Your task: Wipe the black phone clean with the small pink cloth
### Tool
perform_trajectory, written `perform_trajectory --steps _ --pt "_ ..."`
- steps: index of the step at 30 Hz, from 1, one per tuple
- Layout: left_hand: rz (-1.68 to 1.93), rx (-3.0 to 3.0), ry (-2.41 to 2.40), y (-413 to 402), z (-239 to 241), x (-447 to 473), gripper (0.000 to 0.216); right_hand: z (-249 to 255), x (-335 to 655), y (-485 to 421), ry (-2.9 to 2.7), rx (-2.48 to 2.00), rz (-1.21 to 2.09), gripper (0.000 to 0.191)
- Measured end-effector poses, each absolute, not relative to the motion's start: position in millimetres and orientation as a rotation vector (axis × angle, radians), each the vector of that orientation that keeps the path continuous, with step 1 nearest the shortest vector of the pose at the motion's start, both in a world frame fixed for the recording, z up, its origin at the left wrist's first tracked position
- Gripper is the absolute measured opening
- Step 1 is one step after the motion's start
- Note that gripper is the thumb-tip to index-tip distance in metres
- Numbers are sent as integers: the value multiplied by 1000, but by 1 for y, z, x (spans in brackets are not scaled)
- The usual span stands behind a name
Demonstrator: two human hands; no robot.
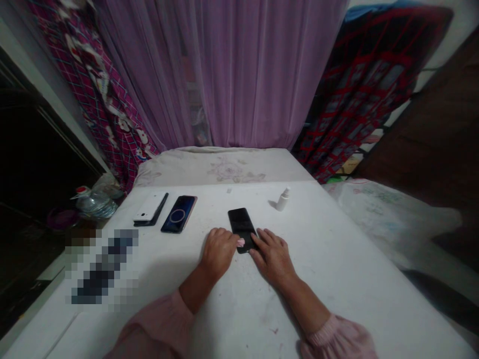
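Note:
A black smartphone (241, 222) lies flat on the white table, its dark screen facing up. My left hand (219, 253) is closed at the phone's lower left side, pinching a small pink cloth (240, 243) against the screen. On the other side, my right hand (275, 255) lies low with its fingers stretched out. Its fingertips touch the phone's lower right edge. Beyond the right hand, a small white spray bottle (283, 200) stands upright, apart from both hands.
A blue-screened phone (178, 214) with a ring mark lies left of my hands. Farther left, a white phone (149, 208) rests on a dark one. A blurred dark item (105, 269) is at the table's left edge. Purple curtains (239, 75) hang behind the table (318, 234).

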State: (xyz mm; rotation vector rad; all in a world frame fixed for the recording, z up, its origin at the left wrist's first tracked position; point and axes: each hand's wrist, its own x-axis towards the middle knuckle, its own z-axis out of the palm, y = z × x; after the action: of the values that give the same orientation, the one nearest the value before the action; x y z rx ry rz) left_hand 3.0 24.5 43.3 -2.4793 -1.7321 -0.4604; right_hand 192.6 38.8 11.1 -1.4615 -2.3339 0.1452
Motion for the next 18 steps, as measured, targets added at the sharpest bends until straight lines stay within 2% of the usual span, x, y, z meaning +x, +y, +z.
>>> perform_trajectory --steps 10,18 --pt "-273 -2312 -1936 102 52 -20 30 10 196 42 -2372 -1448 214 43" --pt "-234 -2329 -2103 113 48 -27 25 6 200 44 -2344 -1403 254 43"
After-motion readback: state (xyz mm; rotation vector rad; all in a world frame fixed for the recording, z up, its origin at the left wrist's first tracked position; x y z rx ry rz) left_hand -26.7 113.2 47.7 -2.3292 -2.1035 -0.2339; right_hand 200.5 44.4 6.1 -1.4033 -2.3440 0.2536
